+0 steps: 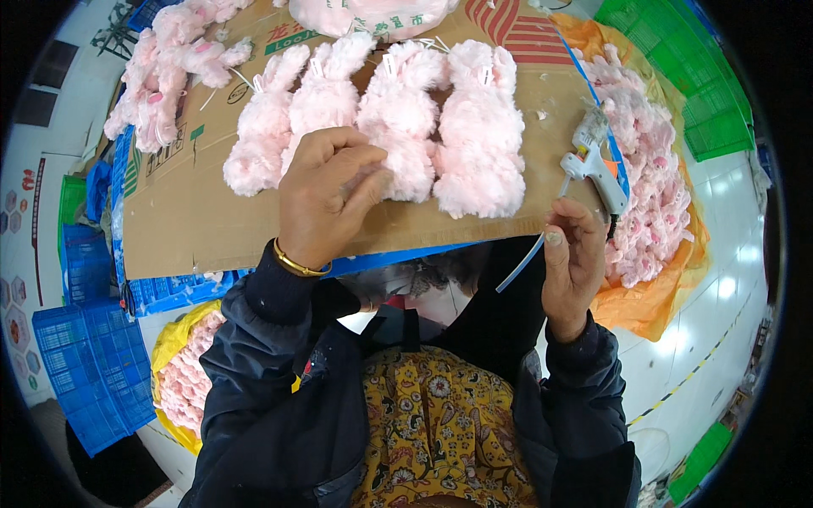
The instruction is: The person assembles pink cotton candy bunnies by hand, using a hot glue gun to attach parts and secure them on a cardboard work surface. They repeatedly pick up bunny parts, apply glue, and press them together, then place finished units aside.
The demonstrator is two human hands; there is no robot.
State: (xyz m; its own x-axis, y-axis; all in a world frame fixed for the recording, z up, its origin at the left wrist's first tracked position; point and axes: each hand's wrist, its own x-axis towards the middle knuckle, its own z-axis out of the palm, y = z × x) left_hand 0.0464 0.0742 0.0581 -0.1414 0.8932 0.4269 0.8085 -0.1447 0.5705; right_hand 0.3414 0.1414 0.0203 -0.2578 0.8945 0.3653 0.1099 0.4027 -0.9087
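Observation:
Several pink plush rabbits (483, 135) lie in a row on a cardboard sheet, long ears pointing away from me, small white tags by the ears. My left hand (326, 199) is over the near end of the row, fingers curled and thumb brought to the fingertips; what is between them, if anything, is hidden. My right hand (576, 258) is at the board's right front edge, thumb and fingers closed around a thin translucent glue stick (521, 264). Just beyond it lies a white glue gun (597, 169), and the stick appears to run up to its back end.
More pink plush pieces (157, 93) lie at the far left of the cardboard (195, 229), and a plastic bag (373, 17) is at its far edge. An orange sack of pink pieces (644, 212) stands right. Blue crates (93, 364) and a yellow sack (161, 356) are left, green crates (703, 76) far right.

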